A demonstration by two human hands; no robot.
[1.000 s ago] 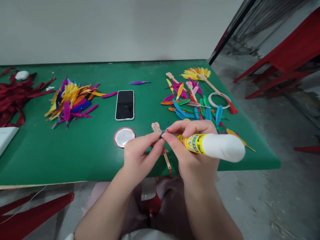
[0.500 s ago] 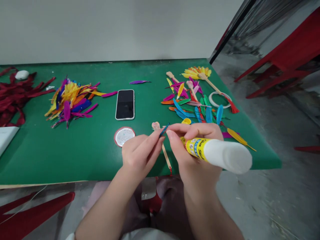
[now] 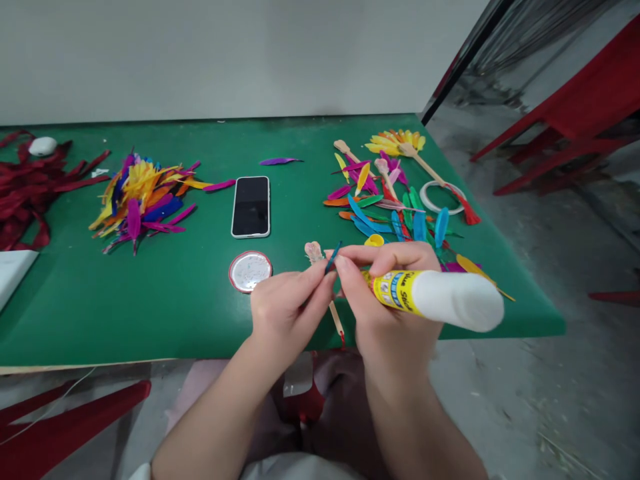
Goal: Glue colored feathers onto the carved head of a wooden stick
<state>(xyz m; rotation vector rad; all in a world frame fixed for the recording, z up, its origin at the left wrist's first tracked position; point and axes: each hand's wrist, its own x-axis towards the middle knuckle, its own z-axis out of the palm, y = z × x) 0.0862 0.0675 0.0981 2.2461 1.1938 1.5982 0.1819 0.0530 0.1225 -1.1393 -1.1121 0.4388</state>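
Note:
My left hand [image 3: 287, 307] pinches a small dark blue feather [image 3: 333, 257] between thumb and forefinger. Wrapped in my right hand [image 3: 393, 307] is a yellow and white glue stick [image 3: 425, 297], its white end toward me; its front end is hidden by my fingers. The right thumb and forefinger meet the feather, and I cannot tell whether they grip it. Beneath the hands lies a wooden fan handle [image 3: 314, 251] with a pale, smeared head and a red cord at its lower end. A round lid with a red rim [image 3: 251, 271] lies beside my left hand.
On the green table [image 3: 165, 300] are a phone [image 3: 251, 207], a heap of coloured feathers [image 3: 145, 200] and dark red ribbons [image 3: 25, 187]. Loose feathers [image 3: 367, 217], a yellow cap [image 3: 374, 240], a yellow feather fan [image 3: 395, 142] and a white ring [image 3: 442, 199] lie right. Red stools [image 3: 575, 100] stand beyond.
My left hand has shifted slightly right with the feather, closer to the right fingers. The glue stick's white end has dipped a little less toward me; the view has moved slightly.

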